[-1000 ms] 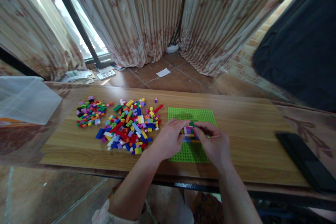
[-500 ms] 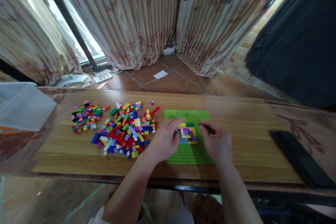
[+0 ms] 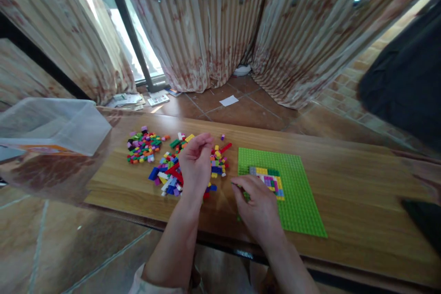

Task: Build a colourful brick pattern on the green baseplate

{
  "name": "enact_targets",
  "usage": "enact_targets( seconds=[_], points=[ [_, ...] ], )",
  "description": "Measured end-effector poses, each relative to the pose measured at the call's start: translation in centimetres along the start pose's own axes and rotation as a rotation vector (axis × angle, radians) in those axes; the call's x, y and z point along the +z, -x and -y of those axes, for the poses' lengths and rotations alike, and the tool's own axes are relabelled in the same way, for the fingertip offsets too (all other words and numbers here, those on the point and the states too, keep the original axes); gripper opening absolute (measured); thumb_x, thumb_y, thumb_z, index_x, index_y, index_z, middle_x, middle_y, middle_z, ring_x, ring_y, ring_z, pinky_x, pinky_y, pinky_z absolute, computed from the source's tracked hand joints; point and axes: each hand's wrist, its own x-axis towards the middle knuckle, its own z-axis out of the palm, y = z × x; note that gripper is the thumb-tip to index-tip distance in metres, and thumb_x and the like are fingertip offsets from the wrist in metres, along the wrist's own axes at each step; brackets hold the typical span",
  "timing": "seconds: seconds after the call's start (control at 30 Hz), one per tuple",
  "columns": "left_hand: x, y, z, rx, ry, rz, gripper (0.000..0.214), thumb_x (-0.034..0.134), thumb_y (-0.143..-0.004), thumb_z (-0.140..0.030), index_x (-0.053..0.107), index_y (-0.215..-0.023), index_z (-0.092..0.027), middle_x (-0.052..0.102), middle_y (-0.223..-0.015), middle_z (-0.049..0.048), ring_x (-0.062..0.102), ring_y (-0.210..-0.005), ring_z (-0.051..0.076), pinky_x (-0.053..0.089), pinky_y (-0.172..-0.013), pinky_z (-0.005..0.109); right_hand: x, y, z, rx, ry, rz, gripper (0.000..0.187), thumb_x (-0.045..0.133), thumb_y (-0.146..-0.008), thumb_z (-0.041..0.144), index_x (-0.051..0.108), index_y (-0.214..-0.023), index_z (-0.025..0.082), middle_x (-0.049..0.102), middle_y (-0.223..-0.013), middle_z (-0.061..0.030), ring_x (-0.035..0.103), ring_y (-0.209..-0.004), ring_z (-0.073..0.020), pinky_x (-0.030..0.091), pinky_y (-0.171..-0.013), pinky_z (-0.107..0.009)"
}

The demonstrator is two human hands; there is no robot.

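Note:
My left hand (image 3: 195, 163) is raised over the large pile of loose toy bricks (image 3: 167, 186), hiding part of it. Its fingers are drawn together at the tips; whatever they hold, if anything, cannot be made out. Over the left edge of the green baseplate (image 3: 299, 202), my right hand (image 3: 258, 206) has its fingers curled in a pinch. A tiny dark bit shows at its fingertips, too small to name. A block of coloured bricks (image 3: 272, 178), with yellow, green, white, purple and blue pieces, is built on the baseplate, partly covered by my right hand.
A smaller pile of little bricks (image 3: 144, 146) lies at the left on the wooden table (image 3: 351, 188). Beyond it stands a clear plastic bin (image 3: 74, 124). A black flat object (image 3: 422, 223) rests at the right, and striped curtains (image 3: 213, 32) hang behind.
My left hand has left the baseplate and moved left over the brick pile. My right hand has shifted from the built block's right side to its left. The view has turned left.

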Motion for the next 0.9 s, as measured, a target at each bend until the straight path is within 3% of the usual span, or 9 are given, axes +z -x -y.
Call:
enact_targets(
  seconds=[0.13,0.4,0.53,0.7,0.9],
  points=[
    [-1.2,-1.1,-0.7,-0.097,0.136,-0.141,0.018,0.069,-0.069,-0.016,0.073,-0.086,-0.016,0.073,-0.079,0.0013,0.067,-0.074,0.012,0.053,-0.075,0.025,1.8,-0.1,0.2,0.002,0.082,0.081,0.017,0.053,-0.09,0.012,0.069,-0.091,0.019,0.072,-0.091,-0.0052,0.065,-0.087,-0.02,0.05,-0.08,-0.033],
    [-2.9,-2.0,-1.3,-0.155,0.183,-0.209,0.014,0.071,-0.067,-0.016,0.074,-0.081,-0.017,0.072,-0.075,0.0007,0.064,-0.068,0.01,0.05,-0.069,0.022,3.6,-0.9,0.2,0.029,0.037,0.05,0.017,0.053,-0.093,0.02,0.069,-0.094,0.02,0.073,-0.089,-0.005,0.066,-0.083,-0.0186,0.051,-0.079,-0.032],
    [-3.6,-2.5,-1.7,-0.161,0.215,-0.209,0.013,0.072,-0.065,-0.017,0.073,-0.078,-0.016,0.072,-0.076,0.001,0.063,-0.069,0.01,0.049,-0.067,0.021,3.8,-1.6,0.0,0.067,0.054,0.03,0.021,0.051,-0.092,0.022,0.07,-0.1,0.018,0.071,-0.093,-0.0064,0.065,-0.087,-0.0191,0.051,-0.08,-0.033],
    [-4.2,-2.6,-1.9,-0.204,0.206,-0.167,0.013,0.071,-0.066,-0.017,0.074,-0.079,-0.016,0.072,-0.076,0.0013,0.062,-0.067,0.009,0.048,-0.064,0.02,3.9,-2.2,0.0,0.14,0.183,0.117,0.025,0.052,-0.091,0.024,0.069,-0.107,0.021,0.068,-0.099,-0.0061,0.063,-0.091,-0.0209,0.049,-0.081,-0.036],
    [-4.6,-2.5,-2.0,-0.215,0.157,-0.089,0.014,0.071,-0.068,-0.017,0.074,-0.082,-0.016,0.072,-0.077,0.0011,0.063,-0.069,0.01,0.049,-0.068,0.021,3.9,-2.4,0.4,0.152,0.144,0.105,0.021,0.052,-0.092,0.027,0.07,-0.102,0.022,0.067,-0.097,-0.006,0.063,-0.09,-0.0213,0.049,-0.08,-0.036]
  ],
)
